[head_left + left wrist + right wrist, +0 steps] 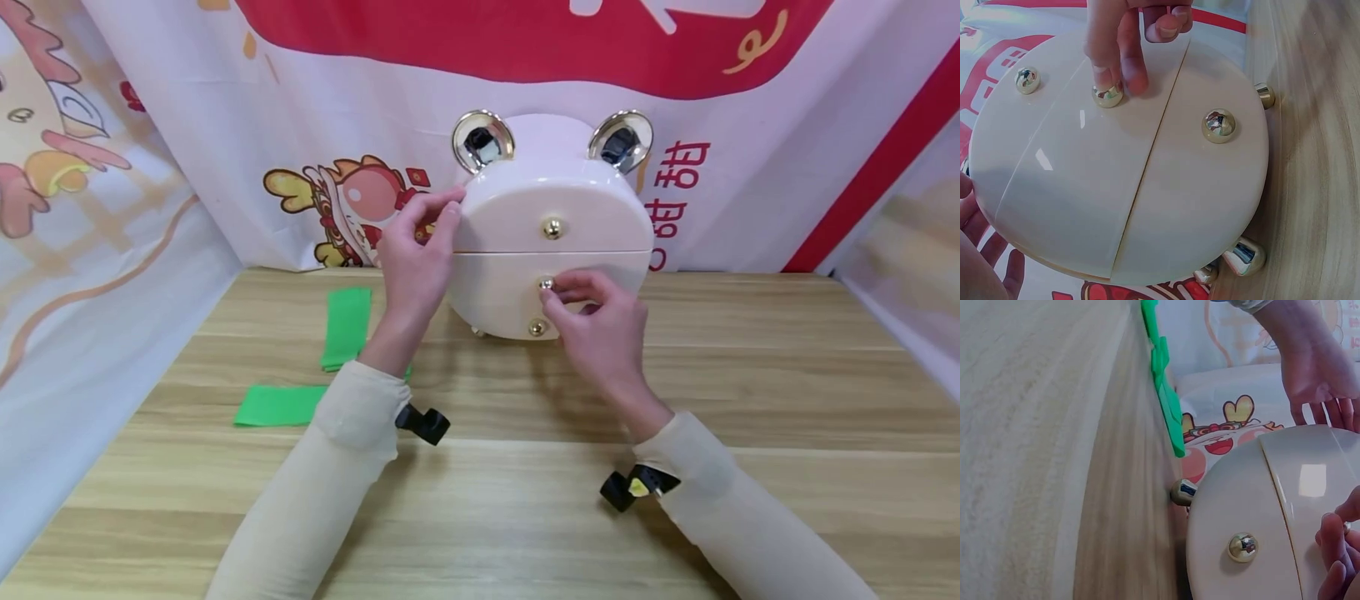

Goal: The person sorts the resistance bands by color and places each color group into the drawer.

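A round, glossy white box (pixel 487 287) with gold knobs and gold-rimmed ears stands upright at the back of the wooden table. Seams divide its front into sections. The right hand (pixel 603 333) pinches the middle gold knob (pixel 1108 96) between thumb and fingers; its fingertips are at that knob in the left wrist view too. The left hand (pixel 420 254) rests its fingertips on the box's upper left side, fingers lightly bent, as the right wrist view also shows the left hand (pixel 1322 378) by the rim. The lower gold knob (pixel 1243 547) is untouched.
Green strips (pixel 348 327) lie on the wooden table (pixel 510 517) left of the box, partly behind the left forearm. A printed cloth (pixel 360 108) hangs close behind the box, with more cloth at both sides.
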{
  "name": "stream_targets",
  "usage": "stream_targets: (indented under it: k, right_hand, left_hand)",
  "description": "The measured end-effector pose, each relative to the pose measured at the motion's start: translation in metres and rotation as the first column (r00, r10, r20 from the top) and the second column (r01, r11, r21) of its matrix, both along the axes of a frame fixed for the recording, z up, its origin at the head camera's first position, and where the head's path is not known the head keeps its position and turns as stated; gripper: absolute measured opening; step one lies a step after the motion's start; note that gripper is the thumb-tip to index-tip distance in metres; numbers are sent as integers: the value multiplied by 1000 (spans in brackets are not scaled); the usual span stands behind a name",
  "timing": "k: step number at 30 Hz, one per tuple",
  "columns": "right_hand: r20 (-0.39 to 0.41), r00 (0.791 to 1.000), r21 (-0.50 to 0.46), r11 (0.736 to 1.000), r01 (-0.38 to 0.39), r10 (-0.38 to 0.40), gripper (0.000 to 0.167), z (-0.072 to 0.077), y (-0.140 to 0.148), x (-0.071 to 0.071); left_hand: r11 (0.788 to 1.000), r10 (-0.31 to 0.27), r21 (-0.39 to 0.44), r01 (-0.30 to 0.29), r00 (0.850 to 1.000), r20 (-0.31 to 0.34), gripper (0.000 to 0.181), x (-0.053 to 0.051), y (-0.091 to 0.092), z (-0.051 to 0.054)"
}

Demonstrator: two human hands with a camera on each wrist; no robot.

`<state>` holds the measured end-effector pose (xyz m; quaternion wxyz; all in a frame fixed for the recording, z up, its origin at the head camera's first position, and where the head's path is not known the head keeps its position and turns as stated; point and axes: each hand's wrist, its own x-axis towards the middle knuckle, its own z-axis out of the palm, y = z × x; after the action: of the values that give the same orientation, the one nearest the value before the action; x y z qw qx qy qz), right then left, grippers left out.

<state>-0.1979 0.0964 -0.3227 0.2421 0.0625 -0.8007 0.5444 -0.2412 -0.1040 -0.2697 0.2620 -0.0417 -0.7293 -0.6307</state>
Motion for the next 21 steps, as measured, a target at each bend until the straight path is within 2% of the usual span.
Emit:
stream_targets:
  k: [7,13,21]
  right_hand:
    - [36,999,-12,999,-30,30,15,0,3,-3]
    - [32,997,-8,997,-71,71,17,-2,11,-8]
    - [47,994,-36,995,-95,97,16,0,9,-5]
  left_hand:
    - [1000,-8,-17,8,1000,1,23,1,0,0]
    - [999,-3,-45,3,1000,-1,24,3,1,0]
    - [1000,11,-25,-11,1000,-1,23,3,1,-1]
